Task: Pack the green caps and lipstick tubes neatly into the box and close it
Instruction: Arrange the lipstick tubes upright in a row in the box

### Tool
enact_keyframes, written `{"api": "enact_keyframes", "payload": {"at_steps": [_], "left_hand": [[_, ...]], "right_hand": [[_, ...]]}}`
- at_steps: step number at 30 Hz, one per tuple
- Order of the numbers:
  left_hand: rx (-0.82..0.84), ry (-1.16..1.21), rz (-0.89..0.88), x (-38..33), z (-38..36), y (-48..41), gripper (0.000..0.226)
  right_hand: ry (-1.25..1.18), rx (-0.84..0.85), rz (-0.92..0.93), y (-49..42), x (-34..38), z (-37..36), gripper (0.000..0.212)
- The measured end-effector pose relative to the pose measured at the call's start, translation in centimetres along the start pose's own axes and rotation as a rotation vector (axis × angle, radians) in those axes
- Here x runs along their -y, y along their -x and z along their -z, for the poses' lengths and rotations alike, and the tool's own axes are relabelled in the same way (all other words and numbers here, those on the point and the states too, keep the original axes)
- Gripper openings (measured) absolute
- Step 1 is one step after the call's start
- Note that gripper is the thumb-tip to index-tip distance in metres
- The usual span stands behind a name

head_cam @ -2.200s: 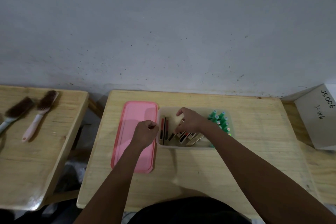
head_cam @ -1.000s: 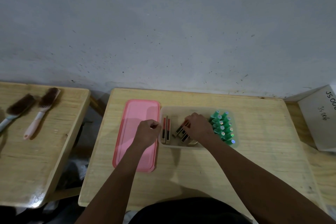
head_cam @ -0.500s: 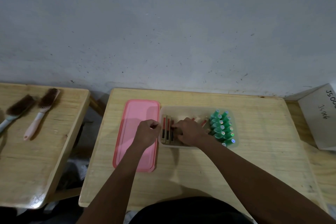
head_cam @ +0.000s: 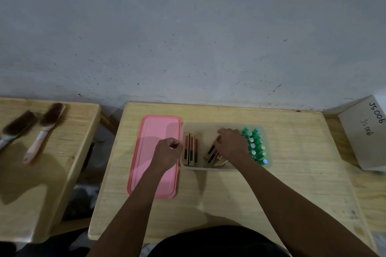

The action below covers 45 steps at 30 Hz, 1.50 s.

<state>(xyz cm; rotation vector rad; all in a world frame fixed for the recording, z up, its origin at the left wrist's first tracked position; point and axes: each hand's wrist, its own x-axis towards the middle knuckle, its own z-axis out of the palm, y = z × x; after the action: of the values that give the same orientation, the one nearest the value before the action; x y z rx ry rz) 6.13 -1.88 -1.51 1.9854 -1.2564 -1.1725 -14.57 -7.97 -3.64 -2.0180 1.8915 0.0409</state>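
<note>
table: wooden, holds everything below
lid: pink, flat, just left of box
box: clear, open
lipstick tubes: neat row at box's left, loose pile mid-box
green caps: upright, packed at box's right end
right hand: over the pile, fingers curled on a tube
left hand: fisted at box's left wall; held item, cannot tell

- My surface is pale yellow wood with fine grain lines.
- The lid at nine o'clock of the box is flat pink; the box is cloudy, see-through white.
- The lipstick tubes are gold with red and black bands.
- The green caps at three o'clock carry small shiny round tops, one glinting blue.
- The wall at twelve o'clock is grey-blue with dark specks.
- The brushes have dark brown bristles; one handle is pink.
- The carton is white with black handwriting.
</note>
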Motion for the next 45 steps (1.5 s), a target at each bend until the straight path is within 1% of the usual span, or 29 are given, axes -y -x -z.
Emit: {"api": "enact_keyframes", "payload": {"at_steps": [2,8,12,15,18,22,25,27,30,35,37,39,41,45], "left_hand": [[-0.002,0.006,0.000,0.0,0.0,0.0,0.020],[-0.008,0.000,-0.011,0.0,0.0,0.0,0.019],[-0.005,-0.003,-0.010,0.0,0.0,0.0,0.018],[-0.003,0.003,-0.010,0.1,0.0,-0.1,0.017],[-0.006,0.001,-0.006,0.0,0.0,-0.1,0.018],[-0.012,0.006,-0.005,-0.1,-0.1,0.0,0.018],[-0.011,0.003,-0.007,-0.1,-0.1,0.0,0.017],[-0.007,0.002,-0.003,0.0,-0.1,-0.1,0.017],[-0.011,0.010,-0.001,0.0,-0.1,-0.1,0.017],[-0.004,0.006,-0.009,-0.1,0.0,0.0,0.016],[-0.003,0.008,-0.004,-0.1,0.0,0.0,0.017],[0.001,0.006,0.003,-0.1,0.0,0.0,0.018],[0.001,0.001,0.000,-0.1,0.0,0.0,0.018],[0.000,-0.001,0.000,-0.1,0.0,-0.1,0.018]], "right_hand": [[0.060,0.053,-0.005,0.0,0.0,-0.4,0.037],[0.019,0.067,0.034,-0.2,0.7,-1.2,0.022],[0.031,0.100,0.063,0.1,1.4,-1.4,0.029],[0.032,0.118,0.028,0.6,2.5,-1.6,0.036],[-0.004,0.106,-0.026,1.1,3.8,-2.2,0.036],[-0.192,0.142,-0.143,1.0,4.9,-2.5,0.040],[-0.256,0.199,-0.205,0.7,4.9,-2.3,0.045],[-0.266,0.204,-0.227,0.6,4.9,-2.2,0.040],[-0.310,0.189,-0.250,0.6,5.5,-2.0,0.026],[-0.379,0.151,-0.270,0.7,5.5,-2.1,0.029],[-0.411,0.123,-0.265,0.9,5.2,-1.8,0.029],[-0.472,0.109,-0.242,1.0,4.9,-1.6,0.025],[-0.541,0.141,-0.194,1.2,4.8,-1.7,0.019],[-0.572,0.192,-0.082,1.3,4.9,-2.2,0.023]]}}
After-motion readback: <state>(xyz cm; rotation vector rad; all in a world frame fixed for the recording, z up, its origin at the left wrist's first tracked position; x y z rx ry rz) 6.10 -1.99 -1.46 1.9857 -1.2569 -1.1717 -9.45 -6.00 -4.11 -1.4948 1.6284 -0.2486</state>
